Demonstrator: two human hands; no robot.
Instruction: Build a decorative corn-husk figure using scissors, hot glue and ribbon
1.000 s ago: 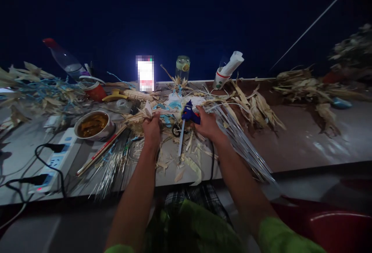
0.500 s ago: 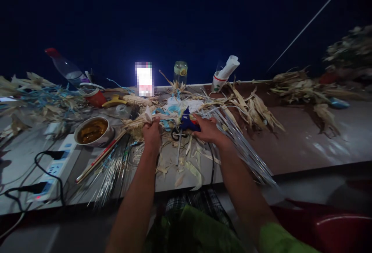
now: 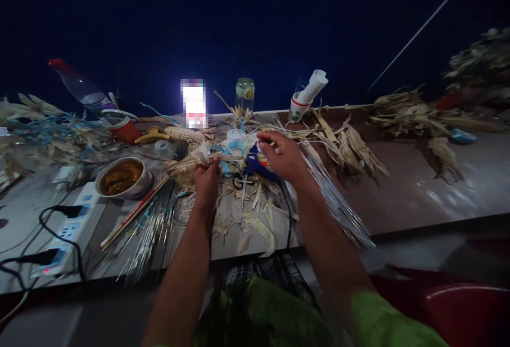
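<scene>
My left hand (image 3: 206,179) is closed in a pinch round a pale folded piece of corn husk (image 3: 204,153), with thin husk stems alongside it. My right hand (image 3: 282,157) hovers just above a blue glue gun (image 3: 257,163); its thumb and forefinger are a little apart, and nothing shows between them. The glue gun lies on the table among husk scraps, its black cord (image 3: 289,214) running to the front edge. Black-handled scissors (image 3: 240,181) lie just below it. Crumpled light-blue and white material (image 3: 236,142) lies behind it.
A bowl of brown liquid (image 3: 123,178), a power strip (image 3: 77,225) and a bundle of thin wires (image 3: 151,240) lie left. Clear sticks (image 3: 338,203) and dried husks (image 3: 354,150) lie right. Behind stand a lit phone (image 3: 194,103), a jar (image 3: 245,94) and a paper cup (image 3: 298,109).
My right hand has come off the glue gun and moved up, over it. The glue gun stays on the table. My left hand keeps its pinch on the husk.
</scene>
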